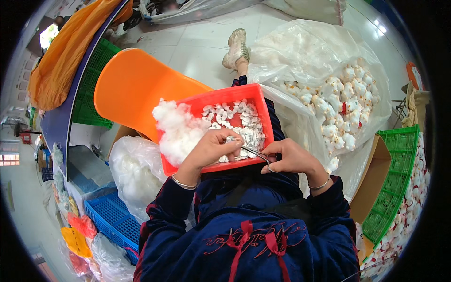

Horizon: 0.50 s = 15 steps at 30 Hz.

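Note:
My left hand (213,146) pinches a small white piece (231,139) above the near side of a red tray (259,99). My right hand (292,157) grips slim metal forceps (253,151) by their scissor-like finger rings. The forceps' tip reaches to the left fingers, which partly hide it and the piece. Fluffy white stuffing (177,129) heaps up in the left part of the tray, spilling over its rim. Several small white curved pieces (252,135) lie in the right part. The tray rests on my lap.
A clear plastic bag (300,51) with several white stuffed toys (345,108) lies to the right. An orange chair (134,89) stands behind the tray. Left are a bag of stuffing (136,171) and a blue crate (110,214); right, a cardboard box (373,181) and green crate (394,183).

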Each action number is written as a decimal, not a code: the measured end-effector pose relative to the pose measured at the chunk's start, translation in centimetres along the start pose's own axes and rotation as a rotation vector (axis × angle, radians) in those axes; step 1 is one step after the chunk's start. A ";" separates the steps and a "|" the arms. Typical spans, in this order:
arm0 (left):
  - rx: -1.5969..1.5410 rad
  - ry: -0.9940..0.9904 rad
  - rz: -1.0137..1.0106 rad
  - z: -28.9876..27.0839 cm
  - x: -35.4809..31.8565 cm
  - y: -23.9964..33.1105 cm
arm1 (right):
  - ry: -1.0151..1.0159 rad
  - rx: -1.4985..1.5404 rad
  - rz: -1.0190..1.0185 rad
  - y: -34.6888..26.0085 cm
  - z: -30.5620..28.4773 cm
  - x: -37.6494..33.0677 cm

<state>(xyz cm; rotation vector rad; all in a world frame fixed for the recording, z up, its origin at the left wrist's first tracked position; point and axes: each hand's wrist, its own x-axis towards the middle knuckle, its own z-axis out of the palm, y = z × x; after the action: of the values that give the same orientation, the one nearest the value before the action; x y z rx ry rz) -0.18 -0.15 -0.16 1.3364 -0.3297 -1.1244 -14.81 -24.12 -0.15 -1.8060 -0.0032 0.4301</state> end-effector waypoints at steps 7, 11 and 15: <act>0.123 -0.026 0.044 -1.1 -0.3 1.5 | -0.013 0.016 0.020 -0.1 -0.9 -1.4; 0.133 0.189 0.205 -4.5 -0.8 0.7 | 0.010 -0.023 0.008 0.1 -2.1 -3.0; 0.220 0.118 0.143 -5.1 -1.3 1.2 | 0.061 0.042 0.139 0.9 -3.0 -4.0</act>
<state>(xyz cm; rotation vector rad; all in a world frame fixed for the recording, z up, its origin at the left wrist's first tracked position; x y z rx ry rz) 3.60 3.73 0.03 1.5400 -0.4650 -0.9057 -17.89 -28.03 0.81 -1.7829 0.1739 0.4700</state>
